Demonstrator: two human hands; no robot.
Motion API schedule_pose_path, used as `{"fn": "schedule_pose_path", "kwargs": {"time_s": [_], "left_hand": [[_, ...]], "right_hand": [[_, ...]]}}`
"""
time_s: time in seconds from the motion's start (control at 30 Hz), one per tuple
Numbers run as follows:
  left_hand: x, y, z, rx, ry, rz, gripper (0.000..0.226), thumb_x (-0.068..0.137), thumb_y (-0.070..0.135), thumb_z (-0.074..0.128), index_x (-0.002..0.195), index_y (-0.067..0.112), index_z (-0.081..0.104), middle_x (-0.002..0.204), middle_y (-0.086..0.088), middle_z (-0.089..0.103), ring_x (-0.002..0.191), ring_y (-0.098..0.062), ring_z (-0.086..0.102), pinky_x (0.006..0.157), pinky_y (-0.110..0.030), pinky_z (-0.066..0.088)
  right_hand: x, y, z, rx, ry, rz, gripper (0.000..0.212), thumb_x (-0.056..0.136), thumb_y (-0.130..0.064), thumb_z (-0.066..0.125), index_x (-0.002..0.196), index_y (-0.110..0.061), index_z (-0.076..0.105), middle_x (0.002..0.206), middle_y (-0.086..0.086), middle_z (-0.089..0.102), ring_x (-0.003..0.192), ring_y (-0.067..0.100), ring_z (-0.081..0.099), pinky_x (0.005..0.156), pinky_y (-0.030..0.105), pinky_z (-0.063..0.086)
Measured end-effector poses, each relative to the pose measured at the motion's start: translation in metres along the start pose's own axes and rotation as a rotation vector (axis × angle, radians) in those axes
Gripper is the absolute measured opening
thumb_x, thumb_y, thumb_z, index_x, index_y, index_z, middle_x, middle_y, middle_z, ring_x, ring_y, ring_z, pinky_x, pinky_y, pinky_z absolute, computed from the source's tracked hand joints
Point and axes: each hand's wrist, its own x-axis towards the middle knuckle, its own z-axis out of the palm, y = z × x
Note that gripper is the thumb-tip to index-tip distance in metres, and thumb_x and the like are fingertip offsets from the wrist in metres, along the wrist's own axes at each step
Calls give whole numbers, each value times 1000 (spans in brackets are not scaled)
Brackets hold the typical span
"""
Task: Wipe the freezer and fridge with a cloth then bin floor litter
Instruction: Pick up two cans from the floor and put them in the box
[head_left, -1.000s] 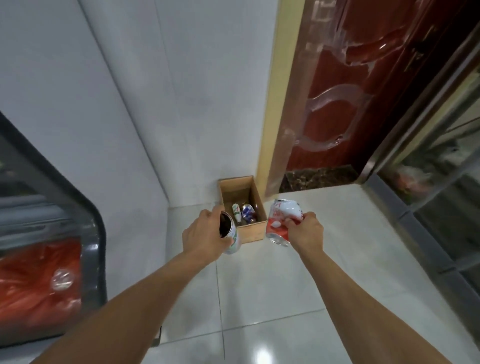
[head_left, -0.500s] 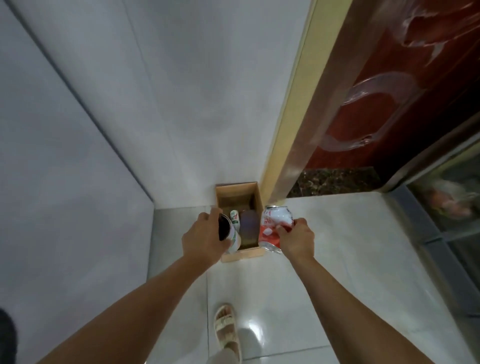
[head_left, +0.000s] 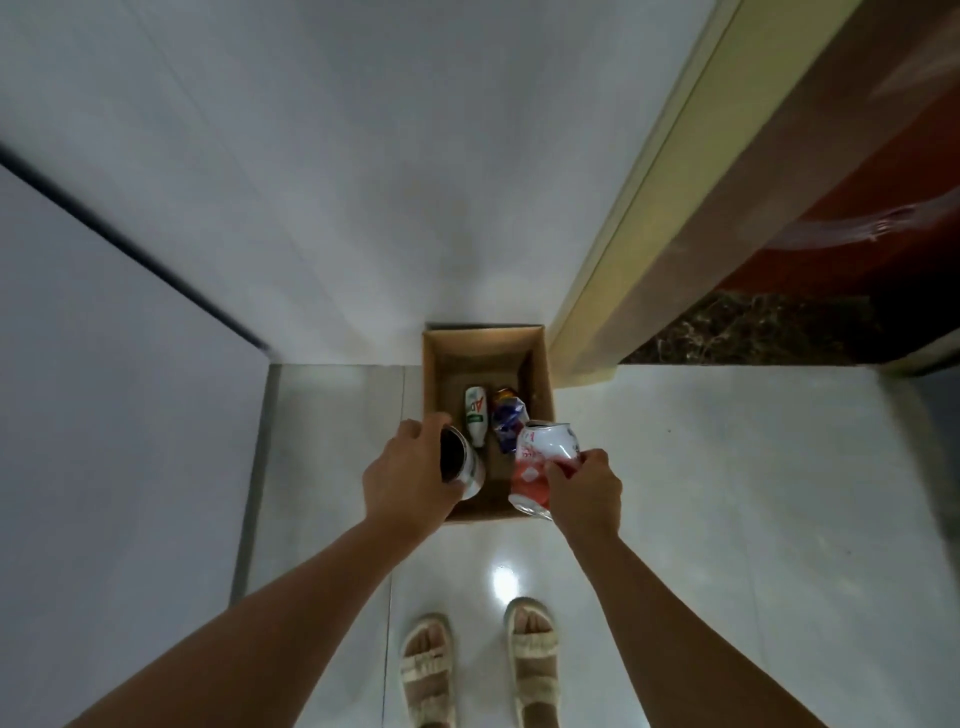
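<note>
Binning is nearly done: left hand (head_left: 410, 480) grips an open can (head_left: 462, 462), right hand (head_left: 584, 491) a crushed red can (head_left: 540, 460), over the cardboard box (head_left: 543, 364) at twelve o'clock; release remains

Both forearms are bare, with no sleeve, watch or band showing anywhere along them up to the frame's lower edge. The left hand (head_left: 410, 480) and right hand (head_left: 587, 488) wear no gloves or rings that can be made out. On the feet are pale beige open-toed sandals (head_left: 480, 662), each with two wide ruched straps across the top.
</note>
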Motion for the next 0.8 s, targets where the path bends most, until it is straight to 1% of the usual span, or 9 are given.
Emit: {"fn": "schedule_pose_path", "kwargs": {"time_s": [0.1,0.17,0.23,0.33,0.43,0.5,0.6,0.7,0.8], "left_hand": [[31,-13,51,11,-5,-31,64,73,35,72,126,30,37,120,2,53,101,-15,57,73,-25,50],[51,-23,85,24,-23,-34,65,74,34,72,128,30,36,122,1,53,103,-16,58,77,-27,51],[71,-35,118,42,-42,-37,67,74,31,72,129,29,35,125,0,51,104,-18,57,81,-29,51],[95,-53,164,65,-75,-59,70,73,27,72,131,29,33,127,0,48,107,-19,56,79,-29,50],[113,-67,206,64,-103,-74,72,74,25,72,133,28,31,127,0,47,109,-19,55,80,-30,50],[122,-74,230,65,-121,-73,71,75,22,71,133,27,31,127,-2,47,109,-20,54,82,-31,51],[131,-84,260,94,-167,-71,70,77,20,70,134,25,30,127,-5,47,109,-22,55,82,-33,53],[137,-93,283,112,-212,-77,73,78,20,70,137,25,27,128,-6,46,110,-23,54,83,-34,53],[140,-99,297,122,-240,-93,74,78,19,70,138,25,26,129,-7,44,111,-24,53,83,-35,53]], "right_hand": [[50,18,39,-34,-35,11,39,89,-26,62,117,-3,46,114,16,62,98,32,63,79,38,52],[80,30,65,-60,-41,10,41,90,-27,62,120,-3,46,116,16,61,101,32,62,82,39,52],[106,43,92,-97,-42,-19,44,90,-27,61,123,-4,45,119,15,60,105,32,61,85,40,52],[142,62,131,-150,-39,-90,41,92,-25,58,125,-6,44,121,13,60,107,31,60,87,40,52],[169,80,165,-223,-34,-134,39,92,-25,55,123,-6,43,119,13,59,107,31,59,85,41,52],[184,90,185,-303,-28,-144,40,93,-24,53,126,-7,41,120,13,58,107,31,58,83,39,50],[201,104,209,-409,-46,-134,37,96,-23,49,128,-8,38,123,13,56,109,32,58,84,39,51],[212,119,225,-441,-95,-113,39,95,-24,51,128,-8,37,124,14,56,111,31,58,85,39,51],[221,129,234,-462,-134,-113,41,96,-23,50,131,-7,36,126,14,55,112,29,58,90,38,53]]}}
